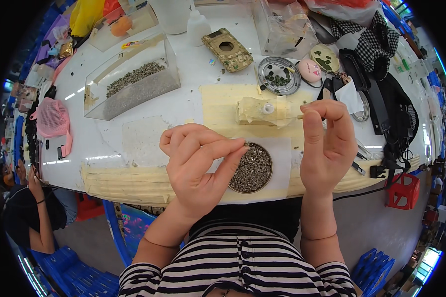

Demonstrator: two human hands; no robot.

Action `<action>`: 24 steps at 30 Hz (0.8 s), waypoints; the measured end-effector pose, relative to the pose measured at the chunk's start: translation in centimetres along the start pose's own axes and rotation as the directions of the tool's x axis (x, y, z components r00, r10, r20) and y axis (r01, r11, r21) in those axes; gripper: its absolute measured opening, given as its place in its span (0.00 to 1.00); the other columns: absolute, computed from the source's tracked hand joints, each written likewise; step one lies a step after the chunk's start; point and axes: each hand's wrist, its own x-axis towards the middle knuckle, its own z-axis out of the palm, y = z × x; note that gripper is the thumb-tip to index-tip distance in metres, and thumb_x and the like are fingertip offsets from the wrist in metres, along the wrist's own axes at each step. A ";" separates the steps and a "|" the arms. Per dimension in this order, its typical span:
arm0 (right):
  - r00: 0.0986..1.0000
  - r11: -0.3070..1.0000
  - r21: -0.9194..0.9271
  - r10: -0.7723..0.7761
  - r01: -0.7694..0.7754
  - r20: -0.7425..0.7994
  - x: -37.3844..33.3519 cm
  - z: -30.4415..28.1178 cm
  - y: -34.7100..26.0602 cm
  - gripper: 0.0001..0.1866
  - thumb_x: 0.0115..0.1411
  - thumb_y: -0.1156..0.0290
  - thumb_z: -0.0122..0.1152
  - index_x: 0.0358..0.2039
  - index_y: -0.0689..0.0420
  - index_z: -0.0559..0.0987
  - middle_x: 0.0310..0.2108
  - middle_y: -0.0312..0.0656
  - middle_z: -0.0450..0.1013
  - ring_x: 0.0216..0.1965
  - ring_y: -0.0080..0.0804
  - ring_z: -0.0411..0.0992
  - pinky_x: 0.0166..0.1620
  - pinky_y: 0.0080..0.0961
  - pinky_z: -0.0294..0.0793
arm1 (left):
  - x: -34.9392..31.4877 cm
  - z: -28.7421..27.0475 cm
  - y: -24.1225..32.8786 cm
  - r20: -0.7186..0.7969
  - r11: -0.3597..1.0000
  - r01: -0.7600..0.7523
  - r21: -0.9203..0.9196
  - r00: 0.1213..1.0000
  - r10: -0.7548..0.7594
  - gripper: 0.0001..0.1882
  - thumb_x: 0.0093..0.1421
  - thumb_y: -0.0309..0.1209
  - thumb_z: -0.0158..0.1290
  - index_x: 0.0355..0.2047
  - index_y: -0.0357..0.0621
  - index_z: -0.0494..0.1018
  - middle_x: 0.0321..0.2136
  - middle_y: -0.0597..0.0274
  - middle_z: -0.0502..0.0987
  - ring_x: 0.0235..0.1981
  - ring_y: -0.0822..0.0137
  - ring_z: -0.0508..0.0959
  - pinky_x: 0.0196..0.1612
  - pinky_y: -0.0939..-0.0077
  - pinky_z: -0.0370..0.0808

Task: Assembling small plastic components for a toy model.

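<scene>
My left hand (195, 166) hovers at the left edge of a round dish (251, 167) full of small grey metallic pieces. Its thumb and index finger pinch together on something too small to make out. To the right, my right hand (328, 143) is raised, thumb and index finger closed on a thin stick-like tool (300, 117) that points left. Just left of that tool lies a block wrapped in cream tape (250, 110), with a small white ring (268, 108) on top. Beyond it sits a camouflage-painted toy tank hull (238, 58) with a round hole.
A clear bin (134, 101) at left holds more small grey pieces. Behind the right hand are a clear round dish (279, 75) with dark green bits, a pink rounded object (309, 71) and black cables. A white bottle (198, 28) stands at the back. Another person (39, 213) sits far left.
</scene>
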 end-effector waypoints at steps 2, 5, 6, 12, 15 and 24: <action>0.977 0.941 -0.262 -0.203 0.213 0.064 1.2 -0.1 0.0 0.06 0.57 0.78 0.68 0.30 0.59 0.77 0.31 0.37 0.74 0.34 0.33 0.69 0.41 0.27 0.68 | 0.0 -0.1 0.0 -0.004 1.000 0.005 -0.008 1.000 -0.005 0.12 0.46 0.24 0.70 0.32 0.49 0.83 0.27 0.73 0.76 0.34 0.68 0.73 0.46 0.69 0.57; 0.939 0.826 -0.447 -0.301 0.344 0.167 2.0 0.2 0.4 0.07 0.53 0.77 0.70 0.29 0.57 0.78 0.31 0.37 0.75 0.33 0.37 0.69 0.39 0.30 0.68 | 0.1 0.0 0.1 -0.020 1.000 0.001 -0.025 1.000 -0.002 0.12 0.46 0.24 0.70 0.32 0.49 0.83 0.27 0.72 0.77 0.34 0.68 0.73 0.45 0.70 0.58; 0.935 0.811 -0.465 -0.297 0.355 0.195 2.0 0.3 0.6 0.07 0.54 0.77 0.70 0.29 0.57 0.78 0.31 0.37 0.75 0.34 0.38 0.69 0.39 0.31 0.68 | 0.1 0.1 0.1 -0.027 1.000 0.000 -0.029 1.000 -0.001 0.12 0.46 0.24 0.70 0.32 0.48 0.83 0.27 0.71 0.77 0.34 0.68 0.73 0.45 0.70 0.58; 0.953 0.882 -0.369 -0.242 0.295 0.183 0.6 0.4 -0.5 0.07 0.55 0.74 0.69 0.34 0.58 0.82 0.31 0.39 0.76 0.34 0.38 0.70 0.38 0.31 0.69 | -0.1 -0.1 -0.1 -0.051 0.996 -0.006 -0.089 0.999 0.001 0.13 0.46 0.24 0.70 0.33 0.49 0.83 0.29 0.71 0.77 0.34 0.68 0.73 0.43 0.71 0.59; 0.938 0.987 -0.143 -0.026 0.079 0.345 -0.8 -0.1 -2.0 0.06 0.55 0.75 0.69 0.34 0.58 0.83 0.30 0.39 0.76 0.33 0.38 0.70 0.37 0.31 0.70 | 0.1 -0.2 0.2 -0.037 0.993 -0.050 -0.103 0.998 0.046 0.14 0.46 0.24 0.70 0.34 0.50 0.83 0.30 0.72 0.78 0.35 0.68 0.74 0.44 0.71 0.59; 0.917 0.862 -0.334 -0.308 0.381 0.252 -2.9 1.7 -1.5 0.15 0.47 0.74 0.73 0.38 0.58 0.85 0.31 0.36 0.76 0.31 0.34 0.72 0.32 0.27 0.72 | -0.2 -0.1 0.8 -0.004 0.975 -0.097 0.201 0.995 0.100 0.14 0.45 0.26 0.69 0.34 0.51 0.82 0.30 0.74 0.76 0.38 0.67 0.74 0.50 0.62 0.55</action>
